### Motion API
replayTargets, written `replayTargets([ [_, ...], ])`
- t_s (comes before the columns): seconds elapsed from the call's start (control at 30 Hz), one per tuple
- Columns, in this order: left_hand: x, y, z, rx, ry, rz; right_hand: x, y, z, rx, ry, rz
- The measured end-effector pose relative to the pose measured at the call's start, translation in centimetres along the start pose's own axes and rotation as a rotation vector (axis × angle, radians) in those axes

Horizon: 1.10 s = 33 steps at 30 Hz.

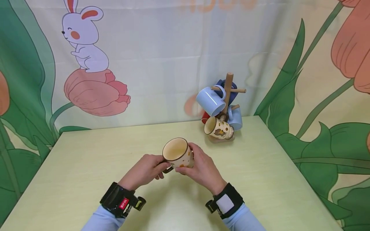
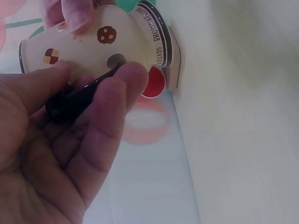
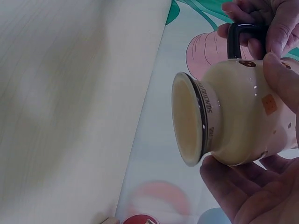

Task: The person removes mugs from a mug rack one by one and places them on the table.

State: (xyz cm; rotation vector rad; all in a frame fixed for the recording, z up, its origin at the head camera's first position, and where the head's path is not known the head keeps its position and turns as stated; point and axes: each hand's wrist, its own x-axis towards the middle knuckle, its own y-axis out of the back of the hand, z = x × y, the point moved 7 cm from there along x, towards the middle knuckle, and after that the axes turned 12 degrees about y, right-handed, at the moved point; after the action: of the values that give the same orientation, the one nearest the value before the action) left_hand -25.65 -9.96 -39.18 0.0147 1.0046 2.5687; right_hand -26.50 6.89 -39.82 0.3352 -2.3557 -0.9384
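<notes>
Left hand [image 1: 148, 169]: pinches black handle [image 3: 233, 44] | right hand [image 1: 203, 167]: grips mug [image 1: 177, 154] | both above table [image 1: 86, 166]

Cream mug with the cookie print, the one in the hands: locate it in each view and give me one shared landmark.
Head: the cream mug is just below centre, between the left hand and right hand.
Left wrist: upper left, sideways in the picture.
Right wrist: right of centre, running to the right edge.
Shared landmark: the pink ring print on the backdrop.

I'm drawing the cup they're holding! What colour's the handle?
The handle is black, clearest in the right wrist view.
</notes>
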Motion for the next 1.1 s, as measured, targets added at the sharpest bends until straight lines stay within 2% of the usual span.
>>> replayTargets([
  [0.23, -0.1, 0.5, -0.5, 0.030, 0.024, 0.042, -0.2, 0.0, 0.2, -0.033, 0.017, -0.054],
  [0.47, -0.2, 1.8, -1.7, 0.089, 0.080, 0.123, -0.5, 0.1, 1.4, -0.149, -0.060, -0.184],
  [0.73, -0.6, 4.4, -3.7, 0.225, 0.153, 0.240, -1.6, -0.2, 3.3, -0.369, -0.122, -0.363],
  [0.9, -1.2, 6.3, -5.2, 0.279, 0.214, 0.305, -2.4, -0.4, 3.8, -0.384, -0.208, -0.472],
  [1.1, -1.7, 8.7, -7.4, 0.302, 0.298, 0.349, -2.8, -0.3, 3.7, -0.377, -0.234, -0.504],
])
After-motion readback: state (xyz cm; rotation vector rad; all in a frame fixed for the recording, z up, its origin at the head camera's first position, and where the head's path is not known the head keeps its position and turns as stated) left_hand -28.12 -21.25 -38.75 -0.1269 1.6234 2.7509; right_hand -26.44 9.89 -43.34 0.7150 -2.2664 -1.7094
